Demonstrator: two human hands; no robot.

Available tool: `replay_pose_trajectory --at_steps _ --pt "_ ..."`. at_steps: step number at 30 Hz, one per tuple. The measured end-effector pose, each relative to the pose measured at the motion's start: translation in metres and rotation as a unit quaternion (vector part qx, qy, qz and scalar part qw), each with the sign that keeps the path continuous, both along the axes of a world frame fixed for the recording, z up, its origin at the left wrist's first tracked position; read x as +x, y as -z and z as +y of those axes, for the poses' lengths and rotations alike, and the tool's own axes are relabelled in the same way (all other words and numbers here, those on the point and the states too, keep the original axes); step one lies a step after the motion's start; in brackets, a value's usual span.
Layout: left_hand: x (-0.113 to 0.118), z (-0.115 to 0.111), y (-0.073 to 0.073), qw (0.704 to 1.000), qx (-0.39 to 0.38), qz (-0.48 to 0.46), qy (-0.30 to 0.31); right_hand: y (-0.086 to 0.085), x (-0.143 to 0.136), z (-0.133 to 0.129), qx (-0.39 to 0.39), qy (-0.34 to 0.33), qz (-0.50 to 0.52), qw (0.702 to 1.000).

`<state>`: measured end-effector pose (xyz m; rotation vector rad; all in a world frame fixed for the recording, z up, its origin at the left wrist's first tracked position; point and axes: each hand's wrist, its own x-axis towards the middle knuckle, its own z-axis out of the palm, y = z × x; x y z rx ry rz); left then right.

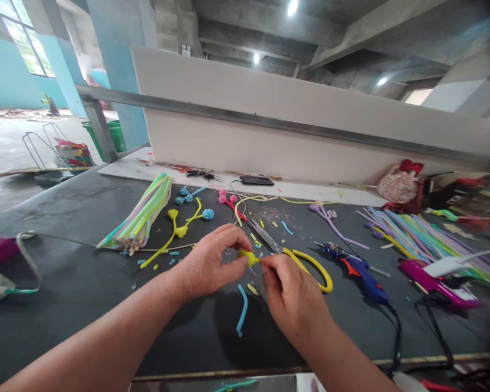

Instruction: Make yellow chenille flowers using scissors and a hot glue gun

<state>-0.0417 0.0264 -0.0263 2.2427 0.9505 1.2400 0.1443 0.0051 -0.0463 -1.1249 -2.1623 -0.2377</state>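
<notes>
Between my two hands is a small yellow pipe-cleaner flower (249, 257). My left hand (212, 258) pinches its left side between thumb and fingers. My right hand (289, 288) closes its fingertips at the flower's right end. Just behind the right hand lie scissors with yellow handles (324, 272), blades pointing away to the left. A bent piece of blue pipe cleaner (242, 310) rests on the dark table (179, 337) below the hands. Left of them sits a yellow pipe-cleaner stem with buds (180, 232), one of its tips blue.
A bundle of pastel pipe cleaners (141, 215) lies at left, another (424, 234) at right. On the right are a blue glue gun (363, 275) and a magenta power strip (441, 286) with cords. A phone (256, 181) lies at the back, before a white panel (245, 147).
</notes>
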Motion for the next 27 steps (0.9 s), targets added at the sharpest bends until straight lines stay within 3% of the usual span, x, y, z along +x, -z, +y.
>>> replay_pose_trajectory --at_steps 8,14,22,24,25,27 --pt "0.001 0.002 0.002 1.000 -0.013 0.008 -0.025 0.000 0.001 0.001 0.033 -0.001 0.007 0.999" --pt "0.000 0.001 0.001 0.999 0.039 0.014 -0.015 0.002 0.001 0.001 0.026 0.001 0.031 0.999" --pt "-0.004 0.002 0.004 0.995 0.082 0.038 -0.035 -0.006 -0.001 0.000 -0.123 0.031 0.168 0.978" --pt "-0.004 0.004 0.005 0.997 0.069 0.006 -0.043 -0.010 -0.002 0.003 -0.216 0.033 0.263 0.940" --pt "-0.004 0.005 0.005 0.997 0.059 -0.015 -0.046 -0.012 -0.002 0.005 -0.283 0.019 0.329 0.901" --pt "-0.004 0.007 0.006 0.996 0.043 -0.057 -0.056 -0.016 -0.002 0.009 -0.431 -0.042 0.458 0.777"
